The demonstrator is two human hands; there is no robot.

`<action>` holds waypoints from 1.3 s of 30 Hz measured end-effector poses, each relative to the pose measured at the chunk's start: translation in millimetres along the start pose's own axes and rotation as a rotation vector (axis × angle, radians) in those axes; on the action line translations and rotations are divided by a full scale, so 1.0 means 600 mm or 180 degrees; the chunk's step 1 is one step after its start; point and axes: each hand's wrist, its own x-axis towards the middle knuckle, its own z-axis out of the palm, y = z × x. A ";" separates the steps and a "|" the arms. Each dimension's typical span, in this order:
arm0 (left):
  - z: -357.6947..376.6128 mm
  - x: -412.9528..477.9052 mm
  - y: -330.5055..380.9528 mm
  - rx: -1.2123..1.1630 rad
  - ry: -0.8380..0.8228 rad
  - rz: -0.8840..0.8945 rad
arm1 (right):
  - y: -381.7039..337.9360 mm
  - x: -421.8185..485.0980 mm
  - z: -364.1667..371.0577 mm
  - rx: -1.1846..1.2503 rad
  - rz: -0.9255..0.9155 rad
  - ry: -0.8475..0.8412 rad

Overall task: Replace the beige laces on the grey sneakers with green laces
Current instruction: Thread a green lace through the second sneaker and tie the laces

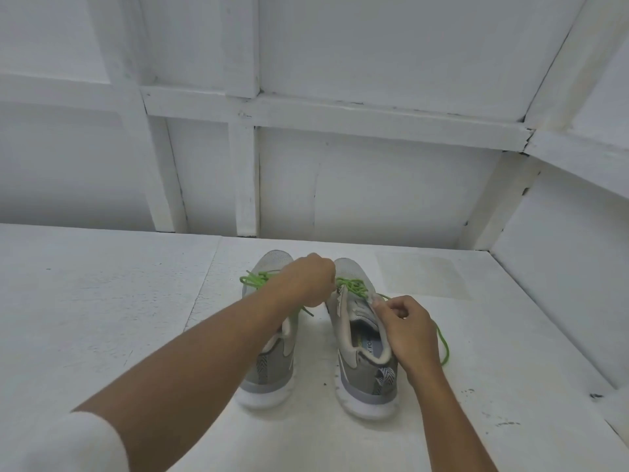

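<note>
one sneaker (pixel 272 373) half hidden by left forearm (pixel 218 345); left grip (pixel 306 281) and right grip (pixel 408 330) pinch green lace (pixel 354 286)

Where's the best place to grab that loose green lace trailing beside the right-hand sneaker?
Probably near its free end, pinched from above on the right: the green lace curves there across bare table, clear of the grey sneaker and the right hand.

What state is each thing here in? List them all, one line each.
Left grey mesh sneaker: upright on the white table, toe pointing away.
Left sneaker's green cord lace: threaded, ends loose.
Right grey mesh sneaker: upright, laced at the front eyelets only.
Right sneaker's green cord lace: one end trails on the table.
Left hand: curled, apparently gripping that lace.
Right hand: pinching it at the eyelets.
</note>
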 end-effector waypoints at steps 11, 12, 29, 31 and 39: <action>-0.074 -0.009 -0.025 0.0077 0.0269 0.0000 | -0.003 -0.003 -0.003 0.0004 0.0002 -0.0030; -0.076 -0.008 -0.026 0.0056 0.0305 -0.0011 | -0.003 -0.003 -0.003 0.0000 -0.0002 -0.0032; -0.055 0.001 -0.029 0.0197 0.0173 -0.0176 | -0.022 0.003 -0.008 -0.0612 -0.0291 -0.0014; -0.051 0.000 -0.024 0.0076 -0.0012 -0.0087 | -0.042 0.006 -0.003 -0.0756 -0.0512 0.0000; -0.002 0.008 0.002 -0.0166 0.0035 0.0004 | -0.093 0.016 0.037 -0.1824 -0.0727 -0.0388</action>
